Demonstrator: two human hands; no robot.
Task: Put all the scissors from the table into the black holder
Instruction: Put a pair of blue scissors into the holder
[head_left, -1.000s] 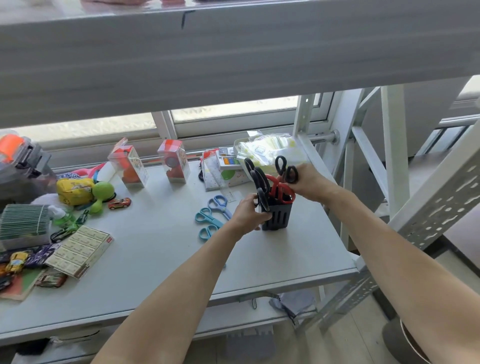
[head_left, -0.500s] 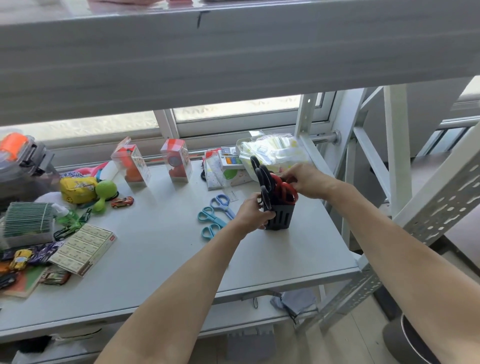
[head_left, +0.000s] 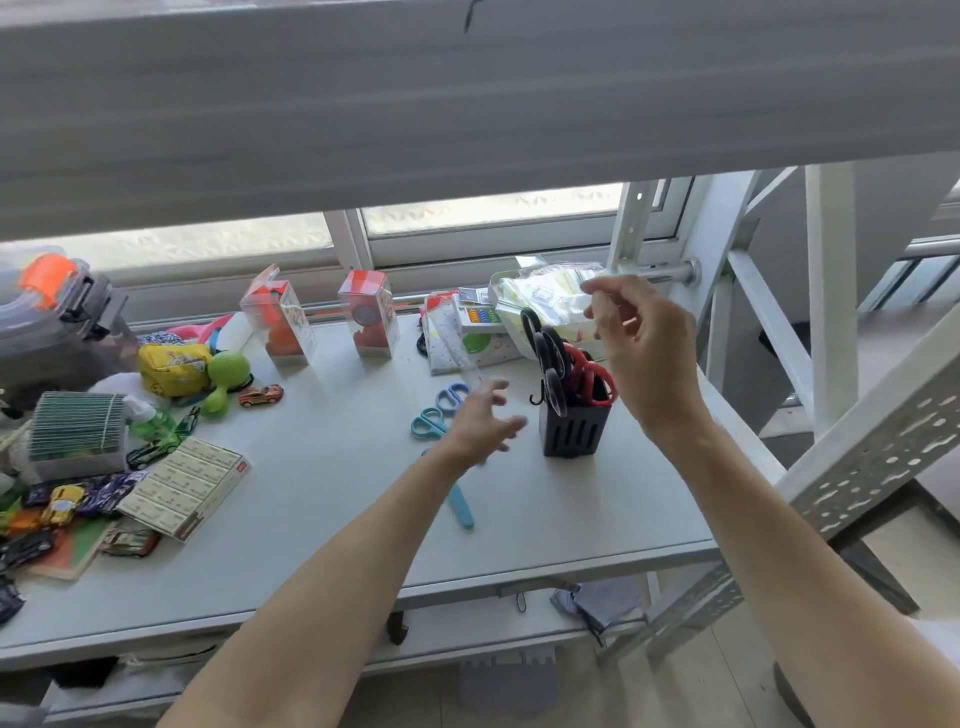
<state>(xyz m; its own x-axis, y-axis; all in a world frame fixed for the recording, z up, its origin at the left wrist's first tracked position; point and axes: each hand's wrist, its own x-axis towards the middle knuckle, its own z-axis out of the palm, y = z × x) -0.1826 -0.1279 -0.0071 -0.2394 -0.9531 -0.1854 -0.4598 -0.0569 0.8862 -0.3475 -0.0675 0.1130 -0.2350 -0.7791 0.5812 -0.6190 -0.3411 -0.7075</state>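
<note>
Black scissors (head_left: 545, 358) now dropped in black holder (head_left: 574, 428) | both grips apart, empty: left hand (head_left: 480, 423), right hand (head_left: 647, 348) | blue scissors (head_left: 441, 410) remain on counter (head_left: 332, 483).

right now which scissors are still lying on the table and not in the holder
The blue scissors, lying flat left of the black holder; the black scissors and red scissors already stand in it.

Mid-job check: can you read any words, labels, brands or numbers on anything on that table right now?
None can be read.
Flat carton of boxes: rows of print and a small red mark, too blurred.
Two clear display boxes: red graphics, print too small.
Yellow pouch: a printed picture, no legible words.
Black holder and blue scissors: no lettering visible.
</note>
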